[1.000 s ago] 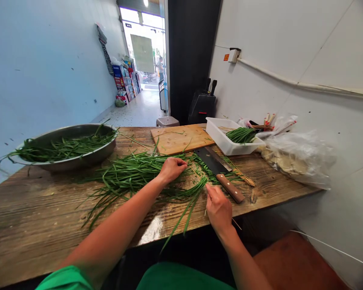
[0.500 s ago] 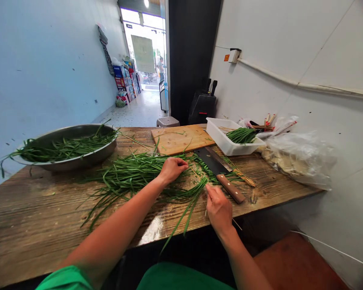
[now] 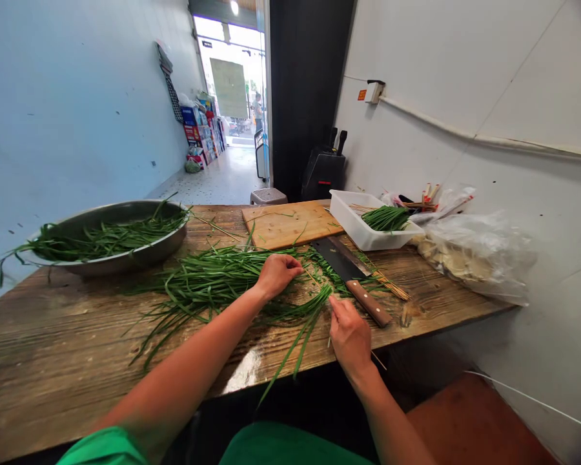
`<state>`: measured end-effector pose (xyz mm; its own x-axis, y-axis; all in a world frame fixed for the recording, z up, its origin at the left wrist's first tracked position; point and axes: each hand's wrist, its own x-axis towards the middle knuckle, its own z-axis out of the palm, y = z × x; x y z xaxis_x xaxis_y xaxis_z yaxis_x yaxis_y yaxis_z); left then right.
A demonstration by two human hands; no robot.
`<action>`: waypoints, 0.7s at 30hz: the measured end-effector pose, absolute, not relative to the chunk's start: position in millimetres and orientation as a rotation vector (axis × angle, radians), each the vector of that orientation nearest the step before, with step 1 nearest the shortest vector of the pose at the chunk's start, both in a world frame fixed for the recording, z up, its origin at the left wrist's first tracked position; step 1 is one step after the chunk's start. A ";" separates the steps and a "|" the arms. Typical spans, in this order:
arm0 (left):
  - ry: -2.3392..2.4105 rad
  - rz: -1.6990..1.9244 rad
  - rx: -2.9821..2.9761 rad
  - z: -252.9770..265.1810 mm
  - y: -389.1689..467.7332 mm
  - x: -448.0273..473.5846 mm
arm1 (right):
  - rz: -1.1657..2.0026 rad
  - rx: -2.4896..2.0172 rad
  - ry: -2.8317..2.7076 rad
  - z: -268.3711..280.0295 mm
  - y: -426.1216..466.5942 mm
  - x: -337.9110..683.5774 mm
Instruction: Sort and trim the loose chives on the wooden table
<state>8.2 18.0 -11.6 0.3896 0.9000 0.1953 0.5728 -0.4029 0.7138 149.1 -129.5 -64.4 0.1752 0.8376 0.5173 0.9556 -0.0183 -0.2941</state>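
Observation:
My right hand [image 3: 351,332] is closed around a bamboo skewer [image 3: 380,361], whose rear end sticks out below the palm. Bunched at its fingertips are the ends of some garlic chives [image 3: 314,303], with a few long leaves hanging over the table edge. A thin length of the skewer shows beyond them, reaching towards my left hand [image 3: 279,274]. The left thumb and forefinger are pinched together near that tip; what they hold is too small to make out. Beneath and left of this hand lies a heap of loose chives [image 3: 208,278].
A cleaver [image 3: 353,281] lies right of my hands beside loose skewers [image 3: 392,284]. Behind are a cutting board [image 3: 290,223] and a white plastic tub [image 3: 368,240] with chives inside. A metal basin [image 3: 121,261] of chives stands left, a plastic bag [image 3: 484,252] far right.
Almost nothing differs. My left hand has shifted very slightly to the right, and the right hand keeps its place with the skewer and chives.

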 end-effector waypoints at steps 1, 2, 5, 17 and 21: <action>1.259 0.780 2.116 -11.2 15.4 9.6 | -0.265 -1.878 -1.685 -64.2 -129.5 149.1; 1.251 0.776 2.131 -10.6 12.2 11.3 | -0.266 -1.879 -1.684 -63.9 -129.5 149.0; 1.077 0.689 2.198 -6.3 2.3 16.0 | -0.266 -1.879 -1.671 -62.9 -129.8 148.7; 0.899 0.245 2.629 34.9 29.8 -35.5 | -0.265 -1.827 -1.610 -67.9 -127.9 151.1; 0.726 0.099 2.746 28.9 25.1 -31.5 | -0.252 -1.815 -1.595 -70.1 -128.0 153.1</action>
